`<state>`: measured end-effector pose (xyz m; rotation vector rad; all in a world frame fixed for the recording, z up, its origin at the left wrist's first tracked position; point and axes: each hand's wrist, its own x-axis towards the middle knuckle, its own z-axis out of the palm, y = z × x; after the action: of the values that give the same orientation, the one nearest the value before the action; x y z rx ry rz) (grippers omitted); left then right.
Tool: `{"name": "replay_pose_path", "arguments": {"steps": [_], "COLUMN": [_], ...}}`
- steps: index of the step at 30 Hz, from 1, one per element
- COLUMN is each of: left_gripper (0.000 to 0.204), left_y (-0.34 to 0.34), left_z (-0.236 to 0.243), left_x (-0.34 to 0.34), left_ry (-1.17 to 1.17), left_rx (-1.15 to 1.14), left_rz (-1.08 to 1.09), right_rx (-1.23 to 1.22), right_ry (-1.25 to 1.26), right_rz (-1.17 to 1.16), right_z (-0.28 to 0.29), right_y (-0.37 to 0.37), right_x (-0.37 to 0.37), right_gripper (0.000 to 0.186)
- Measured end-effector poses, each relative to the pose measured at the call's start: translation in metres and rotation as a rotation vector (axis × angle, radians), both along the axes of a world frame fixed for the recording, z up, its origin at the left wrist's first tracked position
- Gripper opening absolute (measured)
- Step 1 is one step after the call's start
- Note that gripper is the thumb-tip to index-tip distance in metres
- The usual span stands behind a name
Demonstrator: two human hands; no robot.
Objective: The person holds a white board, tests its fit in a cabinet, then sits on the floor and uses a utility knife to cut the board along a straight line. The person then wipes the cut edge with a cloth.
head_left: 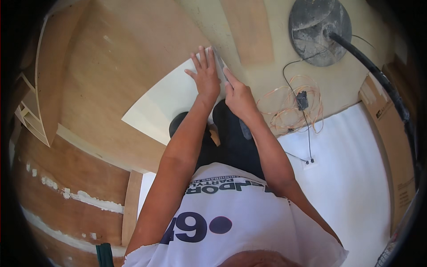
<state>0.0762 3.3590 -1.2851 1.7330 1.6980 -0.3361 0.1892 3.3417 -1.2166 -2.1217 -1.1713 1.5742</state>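
White facing is shown on the wedge-shaped panel (155, 102), which is pinned near its narrow far end by the fingers (203, 57) of the left hand (207, 82); these are spread, palm down. By the right hand (239, 95), a flat grey tool (218, 61) is gripped, the forefinger laid along it and the others curled, so that it is lined up with the panel's right-hand edge. Whether a blade, a file or a guide is held cannot be told.

The panel is laid over a brown plywood sheet (106, 84), its near end brought close to the dark trousers (235, 142). Its wedge outline is already formed, so the rough shaping may be judged done; the right-hand edge seems to be the part being worked. How much of that edge is finished, and how much is left, cannot be made out, and no offcut can be seen beside it.

Farther out, an orange cord (318, 116) is left coiled on the right, below a round black base (320, 26). A cardboard box (383, 151) is stood at the far right. At the left, a wooden frame (39, 95) is placed, and white filler (95, 201) has been spread along brown boards (80, 171).
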Motion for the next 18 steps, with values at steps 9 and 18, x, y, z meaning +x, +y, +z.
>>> {"name": "replay_pose_path", "arguments": {"steps": [9,18], "left_gripper": [0.113,0.114], "left_y": [0.004,0.004], "left_z": [-0.008,0.007], "left_x": [0.002,0.006], "left_ry": [0.04,0.0], "left_rx": [0.033,-0.012], "left_rz": [-0.032,-0.022], "right_rx": [0.001,-0.053], "right_ry": [0.007,-0.006], "right_rz": [0.04,0.052], "right_z": [-0.041,-0.047], "right_y": [0.025,0.001], "right_x": [0.005,0.008], "right_gripper": [0.043,0.041]}}
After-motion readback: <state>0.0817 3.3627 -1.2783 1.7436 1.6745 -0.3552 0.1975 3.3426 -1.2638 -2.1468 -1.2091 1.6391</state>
